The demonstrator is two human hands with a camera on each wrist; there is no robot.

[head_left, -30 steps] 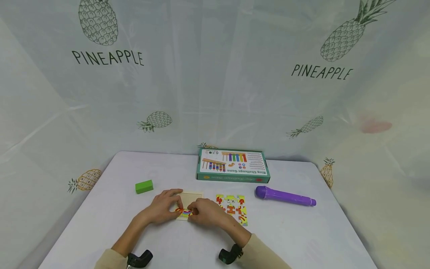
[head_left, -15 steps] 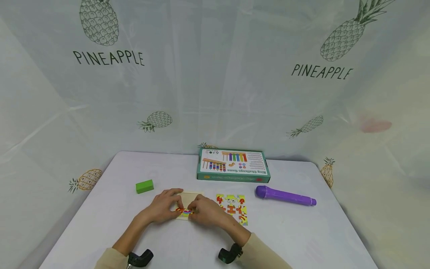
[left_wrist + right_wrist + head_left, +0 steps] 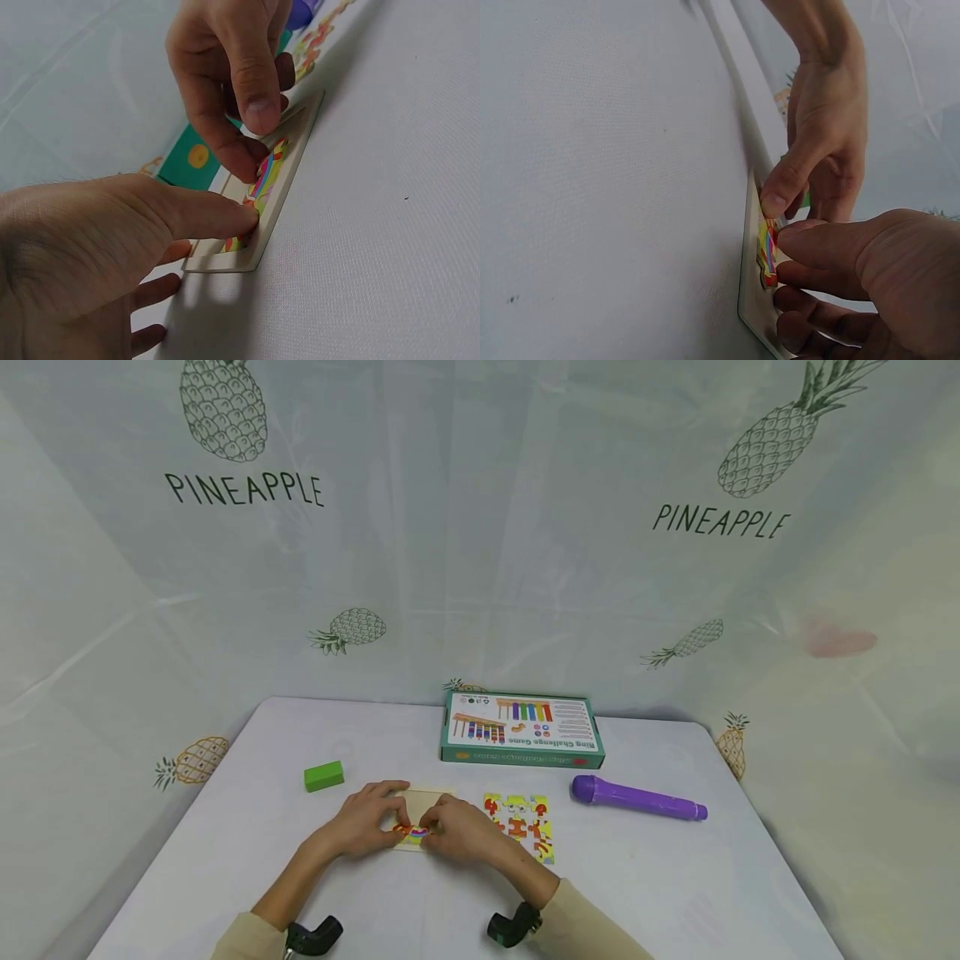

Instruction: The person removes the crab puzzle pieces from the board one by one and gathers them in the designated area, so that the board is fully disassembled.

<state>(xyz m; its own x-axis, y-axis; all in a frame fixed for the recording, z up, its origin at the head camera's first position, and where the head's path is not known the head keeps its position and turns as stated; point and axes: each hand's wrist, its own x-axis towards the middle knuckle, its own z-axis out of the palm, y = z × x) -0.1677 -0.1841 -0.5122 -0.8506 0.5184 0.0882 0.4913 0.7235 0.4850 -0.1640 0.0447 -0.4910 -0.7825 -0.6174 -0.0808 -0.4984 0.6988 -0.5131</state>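
A small pale wooden puzzle tray (image 3: 424, 799) lies on the table between both hands. Colourful puzzle pieces (image 3: 414, 836) with a rainbow print fill its near side; the far side shows bare wood. My left hand (image 3: 363, 824) curls round the tray's left side, its thumb (image 3: 238, 217) pressing on the printed pieces. From the right, my right hand (image 3: 463, 832) pinches at a rainbow piece (image 3: 769, 251) with thumb and index finger, the remaining fingers bent over the tray. Part of the tray's right side is hidden beneath the right hand in the head view.
More puzzle pieces (image 3: 517, 828) lie grouped right of the tray, partly behind the right forearm. A green block (image 3: 324, 776) sits to the left. Farther back is a green game box (image 3: 522, 727), with a purple round-headed stick (image 3: 637, 797) to its right.
Both hands stay nearly in place at the tray. The right fingertips have shifted only slightly over the rainbow piece.
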